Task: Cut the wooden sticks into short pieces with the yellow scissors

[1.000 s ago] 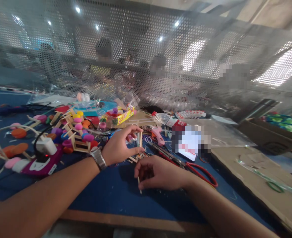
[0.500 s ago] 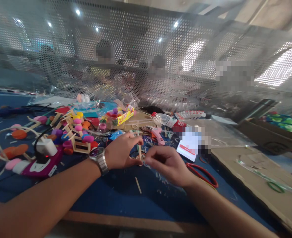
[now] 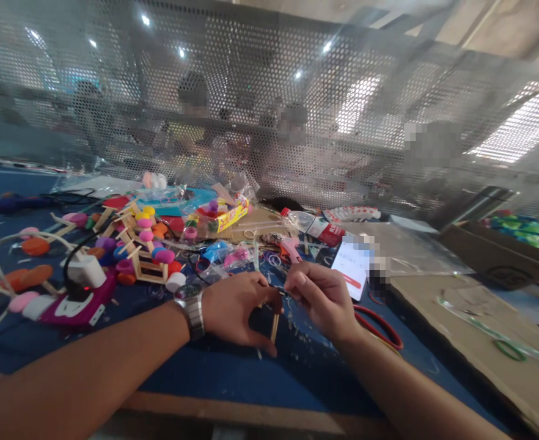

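Observation:
My left hand, with a metal-band watch on its wrist, is closed around a small wooden stick piece held upright between thumb and fingers. Part of that piece is hidden behind the fingers. Just to the right, my right hand is pinched, its fingertips close to the left fingers; what it grips, if anything, is too small to make out. Beyond the hands lies a pink glue gun. A phone with a lit screen rests behind the right hand.
Wooden stick models with coloured bottle caps crowd the left, beside a purple power strip. Behind are a yellow box and a plastic bottle. Red-handled pliers and cardboard lie right.
My left hand has moved right and nearer to me, with the stick piece lowered. My right hand has risen slightly. The loose stick on the table is now mostly hidden.

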{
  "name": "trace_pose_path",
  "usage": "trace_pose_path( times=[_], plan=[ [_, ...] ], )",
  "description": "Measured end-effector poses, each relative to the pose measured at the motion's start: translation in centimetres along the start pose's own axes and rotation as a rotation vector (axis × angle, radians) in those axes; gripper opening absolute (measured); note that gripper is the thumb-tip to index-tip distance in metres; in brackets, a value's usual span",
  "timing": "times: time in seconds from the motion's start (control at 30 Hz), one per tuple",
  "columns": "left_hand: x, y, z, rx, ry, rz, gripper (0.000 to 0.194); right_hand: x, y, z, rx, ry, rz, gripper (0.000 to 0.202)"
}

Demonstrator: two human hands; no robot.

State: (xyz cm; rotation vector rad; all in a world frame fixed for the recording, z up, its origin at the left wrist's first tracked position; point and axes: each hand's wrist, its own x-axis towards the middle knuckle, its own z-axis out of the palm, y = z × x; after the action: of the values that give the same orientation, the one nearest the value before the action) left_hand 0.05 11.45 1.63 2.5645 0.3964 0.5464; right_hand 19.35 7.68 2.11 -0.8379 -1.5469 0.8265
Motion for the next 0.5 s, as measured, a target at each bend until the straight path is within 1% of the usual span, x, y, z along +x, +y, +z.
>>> trace_pose_path(
  times=[0.17,0.27,0.4,0.5],
  plan=[
    [0.1,-0.4,0.5,0.023,-0.029,0.037,0.055,0.1,-0.1,0.2,-0.061,-0.034,-0.019,0.044],
    [0.1,-0.4,0.6,0.046,-0.049,0.050,0.054,0.1,-0.3,0.4,-0.097,-0.108,-0.014,0.044],
    [0.1,-0.5,0.7,0.057,-0.013,0.020,0.056,0.0,-1.0,1.1,-0.253,-0.208,-0.048,0.040],
    [0.1,-0.7,0.7,0.036,-0.009,0.007,0.062,0.1,-1.8,1.4,-0.264,-0.246,0.003,0.041]
  ],
)
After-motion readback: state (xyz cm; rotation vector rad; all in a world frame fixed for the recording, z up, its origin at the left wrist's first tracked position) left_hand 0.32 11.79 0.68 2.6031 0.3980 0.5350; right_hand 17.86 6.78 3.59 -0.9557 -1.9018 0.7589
